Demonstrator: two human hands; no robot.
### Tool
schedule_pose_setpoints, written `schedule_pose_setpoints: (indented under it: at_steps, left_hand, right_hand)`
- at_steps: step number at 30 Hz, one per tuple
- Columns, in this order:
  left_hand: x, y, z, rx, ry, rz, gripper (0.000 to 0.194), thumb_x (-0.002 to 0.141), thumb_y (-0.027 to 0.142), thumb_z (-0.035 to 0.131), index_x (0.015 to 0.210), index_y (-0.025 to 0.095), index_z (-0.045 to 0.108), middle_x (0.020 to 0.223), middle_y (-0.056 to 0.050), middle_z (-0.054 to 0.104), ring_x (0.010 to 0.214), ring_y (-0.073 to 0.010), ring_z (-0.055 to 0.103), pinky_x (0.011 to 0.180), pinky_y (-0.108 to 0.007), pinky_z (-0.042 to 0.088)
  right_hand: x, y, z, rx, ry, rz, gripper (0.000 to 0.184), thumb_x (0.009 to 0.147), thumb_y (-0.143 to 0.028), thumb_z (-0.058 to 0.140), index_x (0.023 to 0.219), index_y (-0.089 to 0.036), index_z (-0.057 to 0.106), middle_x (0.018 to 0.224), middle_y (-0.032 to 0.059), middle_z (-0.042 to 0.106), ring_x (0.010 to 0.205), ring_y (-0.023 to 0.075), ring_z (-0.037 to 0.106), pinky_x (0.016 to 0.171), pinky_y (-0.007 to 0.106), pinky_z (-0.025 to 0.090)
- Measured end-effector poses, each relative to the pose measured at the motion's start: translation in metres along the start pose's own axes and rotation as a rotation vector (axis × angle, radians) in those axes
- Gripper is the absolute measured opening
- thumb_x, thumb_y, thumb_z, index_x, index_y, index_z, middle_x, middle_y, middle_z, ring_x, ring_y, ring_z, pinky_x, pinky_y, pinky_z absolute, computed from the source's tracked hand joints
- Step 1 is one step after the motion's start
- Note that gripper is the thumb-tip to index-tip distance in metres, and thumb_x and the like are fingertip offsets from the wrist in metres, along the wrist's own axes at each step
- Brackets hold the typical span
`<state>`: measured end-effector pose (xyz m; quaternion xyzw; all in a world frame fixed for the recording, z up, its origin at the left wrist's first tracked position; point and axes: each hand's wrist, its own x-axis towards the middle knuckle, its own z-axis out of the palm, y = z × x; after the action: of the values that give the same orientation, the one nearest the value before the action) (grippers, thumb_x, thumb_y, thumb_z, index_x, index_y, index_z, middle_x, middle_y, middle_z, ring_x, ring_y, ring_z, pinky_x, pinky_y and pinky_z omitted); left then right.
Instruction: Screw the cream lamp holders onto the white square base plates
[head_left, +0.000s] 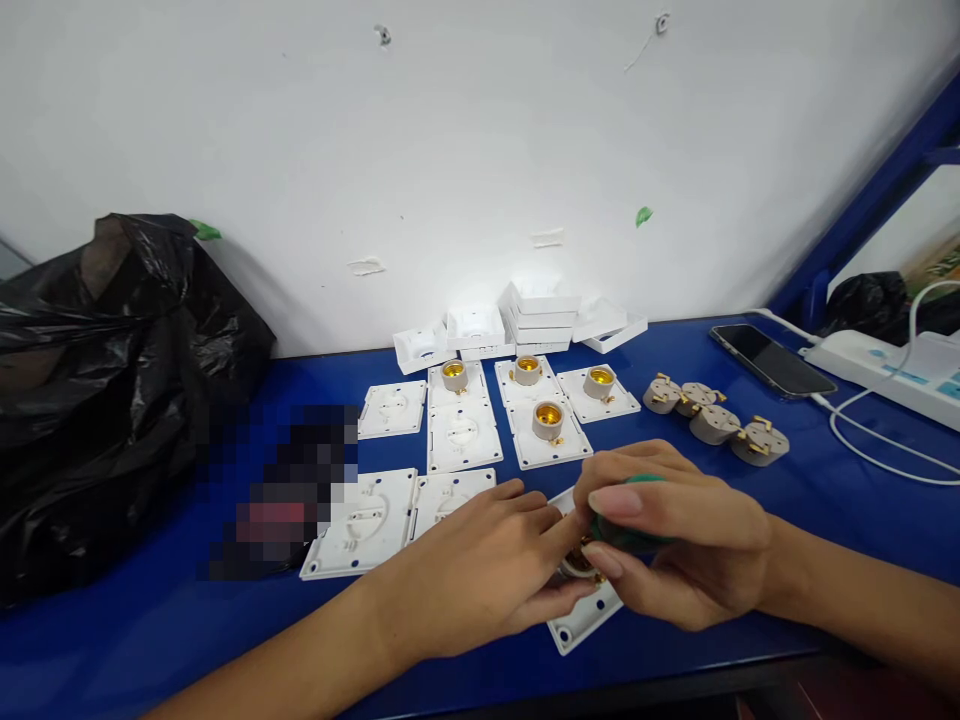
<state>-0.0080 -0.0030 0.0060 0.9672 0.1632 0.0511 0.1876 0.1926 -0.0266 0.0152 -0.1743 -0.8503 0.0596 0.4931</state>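
Observation:
At the front of the bench, my left hand (506,560) grips a round lamp holder (577,562) with a brass inside. The lamp holder sits on a white square plate (589,625), much of it hidden under my hands. My right hand (686,545) is closed around a dark green screwdriver handle (630,537), held over the lamp holder. The screwdriver's tip is hidden by my fingers.
Behind my hands lie several white plates (390,412), some bearing lamp holders (548,420). White covers (540,320) are piled by the wall. Loose lamp holders (714,425), a phone (772,360) and a power strip (885,370) are right; a black bag (127,400) stands left.

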Motion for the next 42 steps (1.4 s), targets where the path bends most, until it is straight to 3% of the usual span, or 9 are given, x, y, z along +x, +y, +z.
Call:
schedule_pose_setpoints:
  at_steps: [10,18,30,42]
  left_hand:
    - [0.0001,0.0007,-0.0024,0.001,0.027,-0.002,0.015,0.106,0.033,0.055,0.107,0.018,0.057,0.102,-0.006,0.071,0.09,-0.0232,0.07,0.08,-0.035,0.055]
    - [-0.0005,0.0013,-0.0004,0.03,0.062,-0.002,0.023,0.104,0.032,0.06,0.085,0.019,0.054,0.089,-0.002,0.069,0.078,-0.0193,0.067,0.067,-0.03,0.052]
    - [-0.0017,0.0022,-0.0008,0.042,0.049,0.007,0.028,0.106,0.034,0.056,0.083,0.019,0.057,0.092,-0.004,0.07,0.082,-0.0199,0.067,0.07,-0.03,0.052]
    - [-0.0019,0.0046,-0.0018,0.009,0.031,-0.012,0.03,0.106,0.031,0.055,0.079,0.019,0.056,0.087,-0.003,0.068,0.076,-0.0178,0.064,0.064,-0.027,0.049]
  right_hand:
    - [-0.0014,0.0019,-0.0009,0.048,-0.074,0.02,0.061,0.096,-0.013,0.051,0.153,-0.027,0.035,0.073,-0.0021,0.059,0.057,0.0164,0.055,0.051,0.029,0.048]
    - [-0.0052,0.0024,-0.0025,0.063,-0.119,0.066,0.066,0.096,-0.014,0.055,0.156,-0.03,0.031,0.074,-0.0016,0.061,0.06,0.0172,0.06,0.054,0.03,0.054]
    - [-0.0041,0.0003,-0.0055,0.107,-0.142,0.122,0.083,0.093,-0.007,0.06,0.161,-0.036,0.023,0.081,-0.0013,0.06,0.066,0.0186,0.061,0.058,0.032,0.058]
    - [-0.0049,-0.0015,-0.0078,0.072,-0.181,0.156,0.071,0.095,-0.01,0.058,0.155,-0.033,0.03,0.078,-0.0029,0.062,0.063,0.0163,0.06,0.059,0.029,0.056]
